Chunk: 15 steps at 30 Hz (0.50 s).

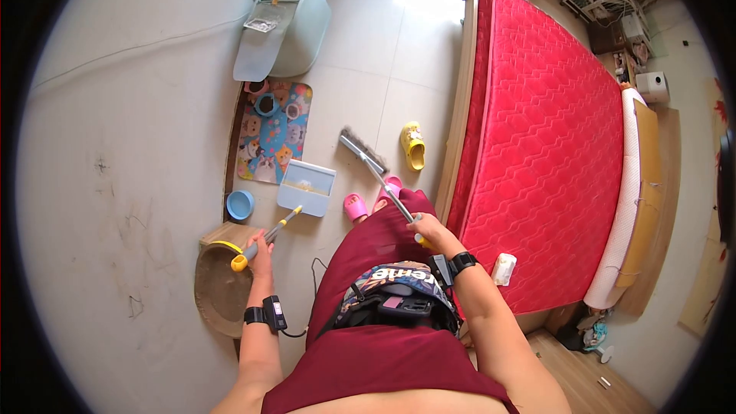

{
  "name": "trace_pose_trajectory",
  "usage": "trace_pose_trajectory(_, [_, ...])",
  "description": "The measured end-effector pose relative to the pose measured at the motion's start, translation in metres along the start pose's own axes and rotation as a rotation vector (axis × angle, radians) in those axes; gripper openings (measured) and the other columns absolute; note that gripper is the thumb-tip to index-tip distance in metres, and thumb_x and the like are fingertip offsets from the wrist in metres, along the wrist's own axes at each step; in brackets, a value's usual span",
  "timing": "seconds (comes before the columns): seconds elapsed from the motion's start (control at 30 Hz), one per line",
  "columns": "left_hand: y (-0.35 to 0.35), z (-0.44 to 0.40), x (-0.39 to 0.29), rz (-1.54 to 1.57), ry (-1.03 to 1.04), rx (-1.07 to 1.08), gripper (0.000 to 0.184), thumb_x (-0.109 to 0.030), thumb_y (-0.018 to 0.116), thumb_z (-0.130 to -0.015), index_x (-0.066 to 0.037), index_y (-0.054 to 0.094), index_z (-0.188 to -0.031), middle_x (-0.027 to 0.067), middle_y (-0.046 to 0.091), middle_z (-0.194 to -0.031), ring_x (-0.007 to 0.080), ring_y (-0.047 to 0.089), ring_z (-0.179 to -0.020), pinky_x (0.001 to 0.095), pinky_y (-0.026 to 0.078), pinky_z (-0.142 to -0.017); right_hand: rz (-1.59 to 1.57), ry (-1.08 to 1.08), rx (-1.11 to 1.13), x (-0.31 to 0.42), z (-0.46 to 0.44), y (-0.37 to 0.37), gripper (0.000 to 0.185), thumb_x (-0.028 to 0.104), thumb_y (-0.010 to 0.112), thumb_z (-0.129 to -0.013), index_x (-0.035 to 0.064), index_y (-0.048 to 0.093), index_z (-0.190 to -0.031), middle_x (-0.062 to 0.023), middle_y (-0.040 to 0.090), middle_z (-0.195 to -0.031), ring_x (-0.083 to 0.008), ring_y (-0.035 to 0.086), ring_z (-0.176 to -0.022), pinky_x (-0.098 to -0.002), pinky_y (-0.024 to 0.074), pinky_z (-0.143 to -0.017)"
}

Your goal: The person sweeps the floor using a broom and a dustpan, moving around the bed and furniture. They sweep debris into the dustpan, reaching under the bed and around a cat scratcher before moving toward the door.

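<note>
My left hand (261, 251) is closed around the grey and yellow handle of a dustpan (307, 187), whose blue pan rests on the floor with some pale debris inside. In my right hand (431, 231) is the pole of a broom (363, 151). Dark fluff clings along the broom's bristles, which touch the floor between the dustpan and a yellow clog (412, 146). Pink clogs (356, 207) are on my feet, just below the broom head.
A bed with a red mattress (548, 153) stands on the right. Along the left wall are a patterned mat (257, 155), a blue bowl (240, 205), a brown round-topped basket (222, 291) and a grey-green litter box (309, 34). A white pack (504, 269) lies on the mattress.
</note>
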<state>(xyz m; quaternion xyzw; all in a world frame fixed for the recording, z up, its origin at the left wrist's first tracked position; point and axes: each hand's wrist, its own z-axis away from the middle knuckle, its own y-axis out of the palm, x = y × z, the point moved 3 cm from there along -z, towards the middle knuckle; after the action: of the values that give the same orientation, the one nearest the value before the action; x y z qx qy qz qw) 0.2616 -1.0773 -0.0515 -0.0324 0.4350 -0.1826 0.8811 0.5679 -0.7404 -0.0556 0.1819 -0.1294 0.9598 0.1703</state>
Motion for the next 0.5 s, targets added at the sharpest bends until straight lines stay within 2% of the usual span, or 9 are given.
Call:
trace_pose_trajectory(0.13, [0.001, 0.003, 0.001, 0.008, -0.036, -0.008, 0.017, -0.024, 0.053, -0.087, -0.012, 0.049, -0.098, 0.0020, 0.050, -0.099, 0.0118, 0.049, -0.092, 0.0289, 0.044, -0.079, 0.097, -0.076, -0.017, -0.017, -0.011, -0.013, 0.032, 0.019, 0.063, -0.072, 0.0037, 0.058, -0.100, -0.0080, 0.059, -0.074, -0.0175, 0.057, -0.069, -0.0314, 0.0455, -0.065])
trace_pose_trajectory(0.23, [0.000, 0.004, 0.005, 0.014, -0.051, -0.027, 0.019, -0.025, 0.053, -0.087, -0.013, 0.049, -0.099, 0.0012, 0.048, -0.096, 0.0116, 0.049, -0.089, 0.0288, 0.044, -0.078, -0.066, -0.125, -0.014, -0.019, 0.001, -0.035, 0.035, 0.017, 0.063, -0.074, 0.0024, 0.058, -0.105, -0.0051, 0.057, -0.074, -0.0151, 0.055, -0.066, -0.0298, 0.0437, -0.060])
trace_pose_trajectory(0.33, [0.011, 0.015, -0.007, 0.039, -0.082, -0.045, 0.021, -0.026, 0.054, -0.086, -0.013, 0.048, -0.101, 0.0016, 0.048, -0.098, 0.0128, 0.050, -0.090, 0.0292, 0.044, -0.079, -0.432, -0.075, 0.092, -0.013, 0.018, -0.058, 0.039, 0.013, 0.062, -0.077, 0.0017, 0.054, -0.113, -0.0020, 0.055, -0.074, -0.0113, 0.050, -0.062, -0.0277, 0.0409, -0.057])
trace_pose_trajectory(0.37, [0.014, 0.017, -0.009, 0.053, -0.091, -0.051, 0.022, -0.026, 0.055, -0.085, -0.013, 0.048, -0.102, 0.0019, 0.048, -0.099, 0.0136, 0.050, -0.090, 0.0296, 0.044, -0.080, -0.571, -0.066, 0.146, -0.005, 0.028, -0.068, 0.042, 0.011, 0.061, -0.078, 0.0042, 0.050, -0.119, 0.0008, 0.052, -0.072, -0.0089, 0.047, -0.056, -0.0250, 0.0382, -0.049])
trace_pose_trajectory(0.5, [0.013, 0.021, -0.005, 0.234, -0.089, -0.159, 0.029, -0.026, 0.058, -0.083, -0.012, 0.046, -0.105, 0.0041, 0.047, -0.099, 0.0186, 0.051, -0.091, 0.0324, 0.045, -0.083, -0.716, -0.002, 0.126, 0.014, 0.059, -0.111, 0.046, 0.010, 0.061, -0.078, 0.0056, 0.047, -0.122, 0.0021, 0.048, -0.068, -0.0084, 0.048, -0.050, -0.0217, 0.0341, -0.037])
